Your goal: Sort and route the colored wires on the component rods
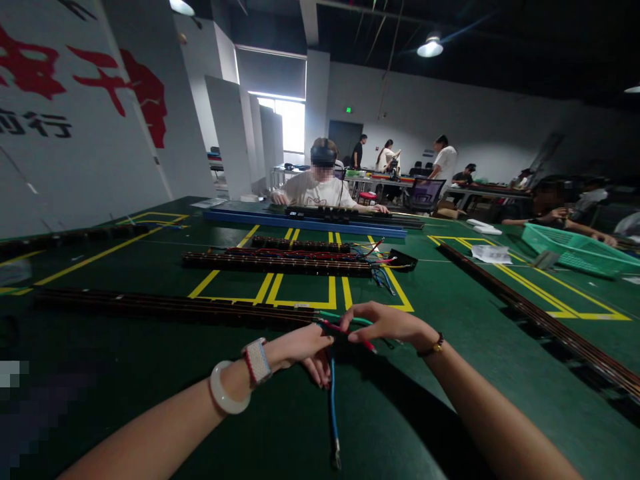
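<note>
Both hands pinch wires at the right end of the long dark strip (170, 305): left hand (305, 350) w/ blue wire (333, 400), right hand (385, 325) on red/green wires (345, 323); tugging prob. pulls one loose.

You are in a large, dim industrial assembly hall. A wide green worktable (450, 280) marked with yellow lines holds long dark terminal strips (280, 263) and bundles of coloured wires (380, 267). Other workers (320, 183) sit at benches beyond, under hanging ceiling lamps (430, 47), beside a green plastic crate (575, 250).
</note>
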### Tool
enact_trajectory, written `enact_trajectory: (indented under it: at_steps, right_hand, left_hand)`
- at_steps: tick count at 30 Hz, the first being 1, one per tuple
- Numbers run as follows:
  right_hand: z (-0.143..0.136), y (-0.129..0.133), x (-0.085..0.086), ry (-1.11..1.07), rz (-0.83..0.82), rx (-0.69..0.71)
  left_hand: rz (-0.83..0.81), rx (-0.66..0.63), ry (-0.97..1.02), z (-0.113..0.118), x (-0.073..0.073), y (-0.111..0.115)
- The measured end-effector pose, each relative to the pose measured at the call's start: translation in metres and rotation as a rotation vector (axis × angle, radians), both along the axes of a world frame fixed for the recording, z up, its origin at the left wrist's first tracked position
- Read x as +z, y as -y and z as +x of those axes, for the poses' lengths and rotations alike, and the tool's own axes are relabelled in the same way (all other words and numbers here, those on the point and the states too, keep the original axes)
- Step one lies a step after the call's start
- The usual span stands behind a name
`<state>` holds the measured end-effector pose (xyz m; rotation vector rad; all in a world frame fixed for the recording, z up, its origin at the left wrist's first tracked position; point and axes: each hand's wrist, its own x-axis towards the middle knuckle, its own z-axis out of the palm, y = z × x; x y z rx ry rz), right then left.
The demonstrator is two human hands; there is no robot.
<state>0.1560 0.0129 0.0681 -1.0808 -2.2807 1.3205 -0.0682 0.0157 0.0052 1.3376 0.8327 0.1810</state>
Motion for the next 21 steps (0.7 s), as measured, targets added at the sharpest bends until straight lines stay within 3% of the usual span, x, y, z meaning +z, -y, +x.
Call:
enact_trajectory:
  at_steps: [4,8,14,18,21]
  right_hand:
    - [0.013,-0.002,-0.002,0.263,0.152,-0.089]
    - [0.024,-0.014,-0.017,0.415,0.05,-0.153]
    - [0.02,-0.017,-0.024,0.456,-0.01,0.029]
    - [0.009,-0.008,-0.017,0.425,0.001,0.111]
    - [0.0,-0.003,-0.013,0.476,0.032,0.098]
  left_hand:
    - [0.005,0.014,0.019,-0.001,-0.005,-0.001]
    - [-0.093,0.109,0.002,0.005,0.004,0.005]
    - [-0.216,0.18,0.116,0.009,0.014,0.01]
    - [-0.414,0.085,0.211,0.009,0.011,0.005]
    - [-0.46,0.089,0.229,0.01,0.011,0.003]
